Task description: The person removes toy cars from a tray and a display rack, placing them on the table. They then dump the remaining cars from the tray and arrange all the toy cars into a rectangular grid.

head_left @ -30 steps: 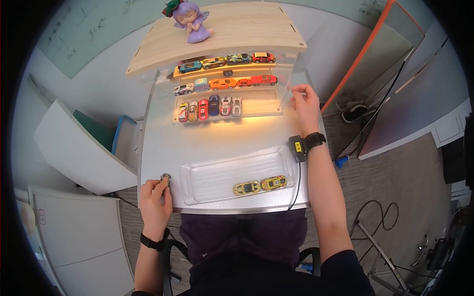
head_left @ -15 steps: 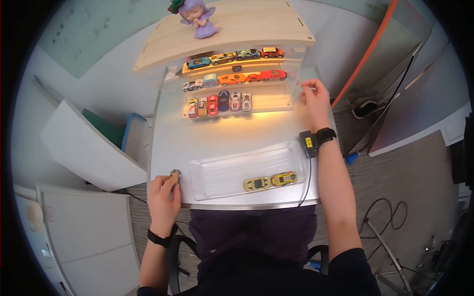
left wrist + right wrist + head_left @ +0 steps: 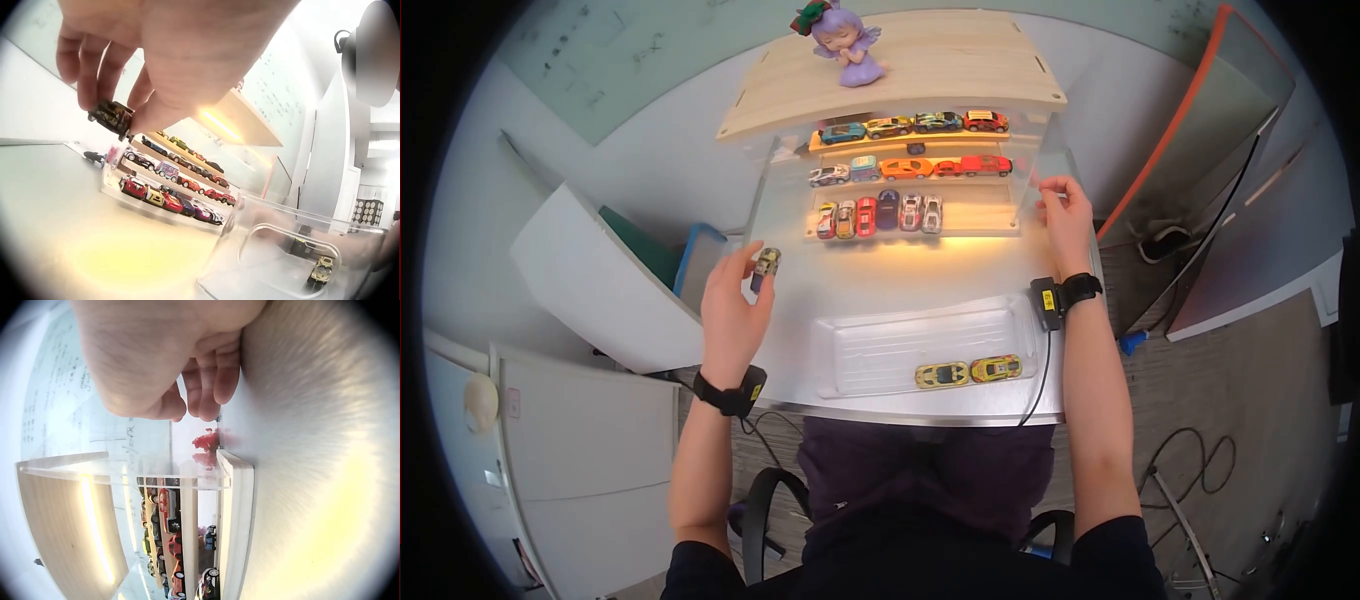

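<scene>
My left hand [image 3: 735, 305] pinches a small toy car [image 3: 767, 268] between thumb and fingers, over the left side of the table. In the left wrist view this toy car [image 3: 112, 117] is dark with a mottled pattern, raised above the tabletop. My right hand [image 3: 1068, 215] is beside the right end of a lit display shelf [image 3: 990, 218], fingers loosely bent and holding nothing. Toy cars stand in three rows on the shelf, among them an orange car [image 3: 907, 169] and a dark blue car [image 3: 888, 209]. The lowest row has bare room at its right.
A clear plastic tray [image 3: 840, 385] lies at the table's front, with a gold car [image 3: 941, 375] and a yellow car [image 3: 996, 368] in it. A purple-haired figurine [image 3: 855, 60] stands on the shelf's wooden top. A cable [image 3: 1043, 385] hangs from my right wrist past the tray.
My left hand has carried the toy car up from the table's front left corner and forward towards the shelf. The right hand stays beside the shelf. The head view has shifted somewhat.
</scene>
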Action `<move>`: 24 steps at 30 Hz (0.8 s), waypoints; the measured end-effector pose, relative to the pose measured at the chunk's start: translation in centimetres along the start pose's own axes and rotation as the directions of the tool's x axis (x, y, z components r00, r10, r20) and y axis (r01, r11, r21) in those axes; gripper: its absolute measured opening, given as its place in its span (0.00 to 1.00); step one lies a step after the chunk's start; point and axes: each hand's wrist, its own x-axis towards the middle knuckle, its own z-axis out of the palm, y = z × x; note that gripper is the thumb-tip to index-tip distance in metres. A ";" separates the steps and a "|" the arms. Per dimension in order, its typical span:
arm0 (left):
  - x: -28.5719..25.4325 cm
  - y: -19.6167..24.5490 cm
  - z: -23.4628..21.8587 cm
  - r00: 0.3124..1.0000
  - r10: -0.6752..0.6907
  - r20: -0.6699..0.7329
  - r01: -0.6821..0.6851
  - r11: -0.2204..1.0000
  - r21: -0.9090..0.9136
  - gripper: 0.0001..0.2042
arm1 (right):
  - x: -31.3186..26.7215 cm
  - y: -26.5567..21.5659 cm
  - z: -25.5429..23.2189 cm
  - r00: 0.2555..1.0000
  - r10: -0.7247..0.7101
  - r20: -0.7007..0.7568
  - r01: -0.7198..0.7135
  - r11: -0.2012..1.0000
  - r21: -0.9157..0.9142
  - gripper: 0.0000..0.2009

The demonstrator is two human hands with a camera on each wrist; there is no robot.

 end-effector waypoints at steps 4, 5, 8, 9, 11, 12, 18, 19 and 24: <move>0.3 0.4 0.6 0.998 -0.053 0.013 0.054 0.998 -0.032 0.22 | 0.1 0.6 0.0 1.000 -0.015 -0.001 0.015 1.000 0.005 0.04; 0.3 0.5 0.6 0.999 -0.037 0.005 0.037 0.999 -0.033 0.22 | 0.3 0.8 0.0 1.000 -0.015 0.001 0.015 1.000 0.015 0.04; 0.5 1.2 0.8 0.999 0.048 -0.003 -0.048 0.999 0.013 0.22 | 0.4 0.6 -0.1 1.000 -0.014 -0.005 0.014 0.999 -0.029 0.04; 1.1 1.5 0.6 0.995 0.100 0.007 -0.101 0.994 0.049 0.21 | 0.1 0.5 0.1 1.000 -0.005 -0.023 0.005 0.999 -0.038 0.05; 2.5 3.2 0.6 0.988 0.154 0.029 -0.155 0.988 0.023 0.20 | 0.7 1.7 0.0 0.999 -0.051 -0.012 0.051 0.999 -0.010 0.05; 3.3 4.1 0.6 0.982 0.185 0.046 -0.186 0.983 0.012 0.19 | 0.7 2.2 0.3 0.997 -0.072 -0.015 0.072 0.997 0.007 0.05; 8.2 11.7 3.0 0.891 0.318 0.323 -0.254 0.940 -0.227 0.14 | 0.5 2.4 0.3 0.994 -0.097 -0.060 0.093 0.994 -0.064 0.06; 8.9 12.4 4.2 0.870 0.325 0.370 -0.247 0.938 -0.244 0.13 | 0.4 2.0 0.4 0.991 -0.113 -0.071 0.108 0.992 -0.061 0.06; 12.9 14.4 10.5 0.782 0.308 0.543 -0.233 0.951 -0.204 0.13 | -0.3 0.2 0.3 0.995 -0.071 -0.073 0.065 0.995 -0.081 0.06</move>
